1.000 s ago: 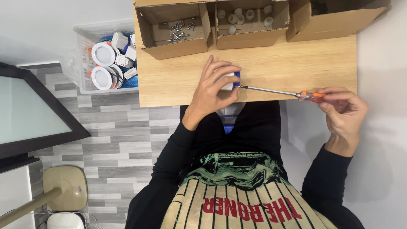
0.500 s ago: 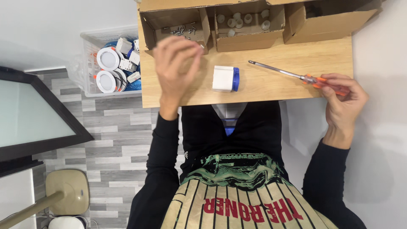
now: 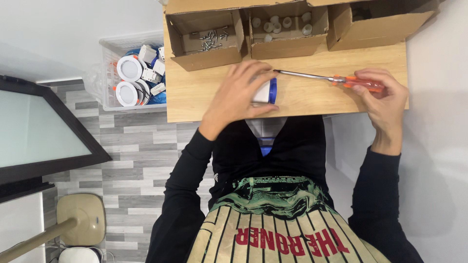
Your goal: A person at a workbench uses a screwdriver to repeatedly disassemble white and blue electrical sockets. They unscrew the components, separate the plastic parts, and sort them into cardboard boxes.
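From the head camera, my left hand lies over a small round white fitting with a blue edge on the light wooden tabletop, fingers curled around it and gripping it from the side, so that only its right part shows past my fingertips. My right hand is clenched on the orange handle of a long thin screwdriver with a metal shaft; the shaft runs leftwards across the table, and its tip sits just above the fitting, close to my left fingers. Whether the tip actually touches the fitting I cannot tell.

Along the far edge of the table stand 3 open brown cardboard boxes in a row. The left box holds a loose scatter of small metal screws, the middle box holds several small white plastic pieces, and the right box shows only a dark inside.

Beside the table on the left, on the grey plank floor, a clear plastic crate holds round white lamp fittings with orange clips. Further left is a dark-framed glass panel, and at the bottom left a beige stool seat
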